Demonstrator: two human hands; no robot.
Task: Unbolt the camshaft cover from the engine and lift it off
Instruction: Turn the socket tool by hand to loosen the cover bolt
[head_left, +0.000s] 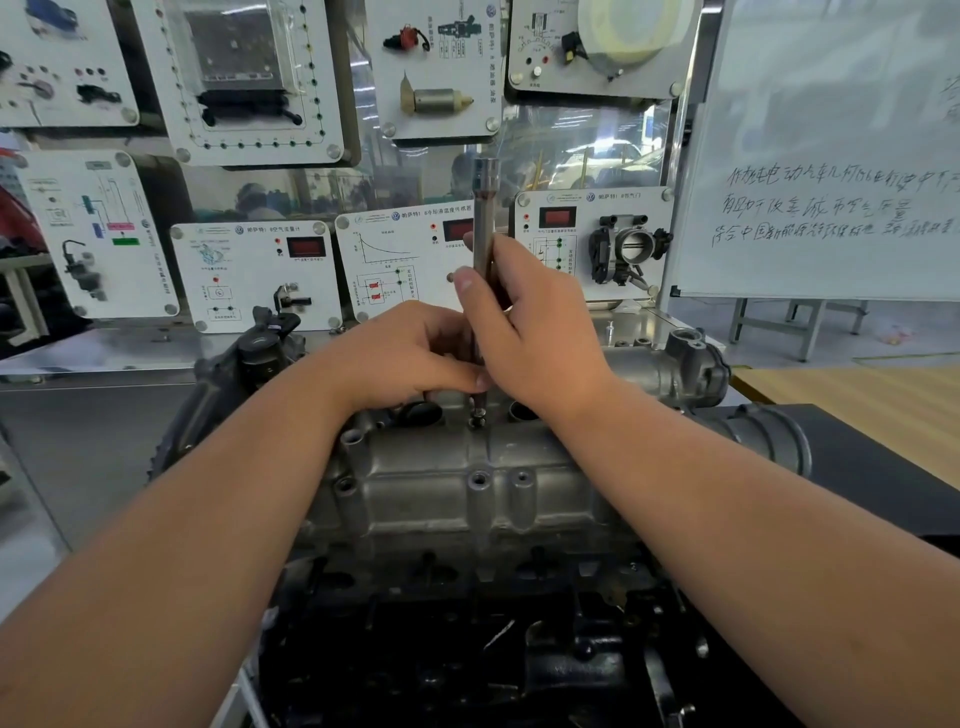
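Observation:
The grey cast camshaft cover (457, 483) lies across the top of the engine in the middle of the view. A long metal extension bar (484, 228) with a socket end at its top stands upright over a bolt (477, 415) on the cover's far side. My right hand (524, 332) grips the bar around its middle. My left hand (410, 353) pinches the bar's lower end just above the bolt. Empty threaded bolt holes show on the cover's near edge.
Dark engine block parts (467, 649) fill the foreground. A black intake duct (769, 441) sticks out at the right. Behind stands a display wall of sensor panels (260, 270); a whiteboard (831, 156) with handwriting is at the right, and a wooden table (857, 405) beyond.

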